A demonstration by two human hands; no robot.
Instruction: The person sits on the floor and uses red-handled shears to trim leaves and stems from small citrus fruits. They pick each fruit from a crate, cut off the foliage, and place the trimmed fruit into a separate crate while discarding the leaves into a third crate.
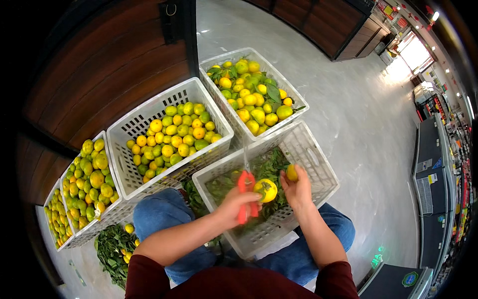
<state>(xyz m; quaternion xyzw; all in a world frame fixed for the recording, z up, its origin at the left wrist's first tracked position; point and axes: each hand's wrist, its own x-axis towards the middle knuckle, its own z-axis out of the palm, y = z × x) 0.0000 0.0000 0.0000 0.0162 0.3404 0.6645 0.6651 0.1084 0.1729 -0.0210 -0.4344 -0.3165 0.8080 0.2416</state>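
Note:
My left hand (238, 203) is closed around a pair of red-handled scissors (243, 187), whose metal blades point away from me. A yellow-green mandarin (266, 190) with a leafy stem end sits at the same hand's fingertips. My right hand (298, 190) grips another yellow mandarin (292, 173), a short distance to the right of the first. Both hands are over a white plastic crate (318, 172) between my knees, with green leaves (271, 162) inside it. Part of the crate's contents is hidden by my hands.
A crate of mandarins with leaves (254, 94) stands ahead, a crate of loose mandarins (172, 134) to its left. More filled crates (89, 184) are at far left. Leaves and a few fruits (117, 249) lie on the floor by my left knee. Dark wooden panels (109, 74) border the left.

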